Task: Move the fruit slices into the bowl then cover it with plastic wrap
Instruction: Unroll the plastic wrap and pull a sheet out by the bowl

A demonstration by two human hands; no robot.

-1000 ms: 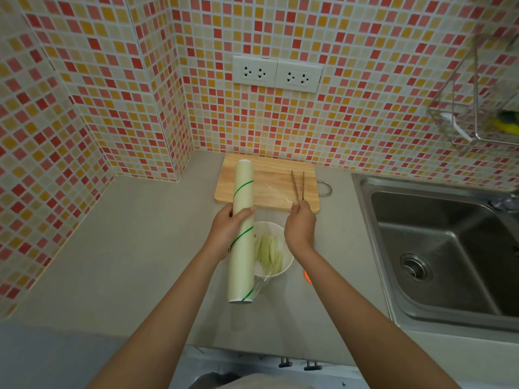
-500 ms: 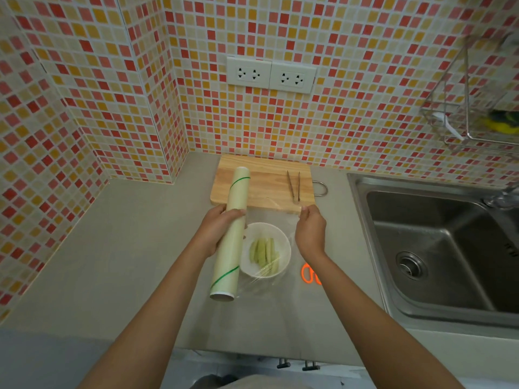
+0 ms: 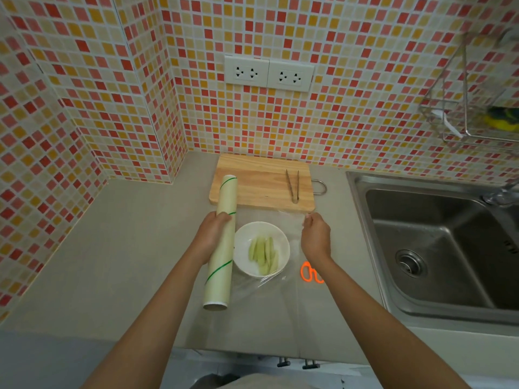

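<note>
The white bowl (image 3: pixel 261 248) of fruit slices (image 3: pixel 264 254) sits on the desk (image 3: pixel 118 248) between both hands; the left hand (image 3: pixel 211 234) grips the plastic wrap roll (image 3: pixel 222 242), its long axis running away from the person; the right hand (image 3: pixel 316 238) pinches the film's (image 3: pixel 292 220) free edge, stretched rightward above the bowl; orange scissors (image 3: pixel 311 273) lie just beside the right wrist; tongs (image 3: pixel 293 185) rest on the cutting board (image 3: pixel 261 181) beyond.

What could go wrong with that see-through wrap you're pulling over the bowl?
The wrap is thin and stretched between the roll in the left hand and the pinching right hand; it might slip free and stick to itself. It's already crumpled near the bowl, so it may not seal flat over the fruit slices. The scissors lie under the right arm, awkward to reach for cutting.
</note>
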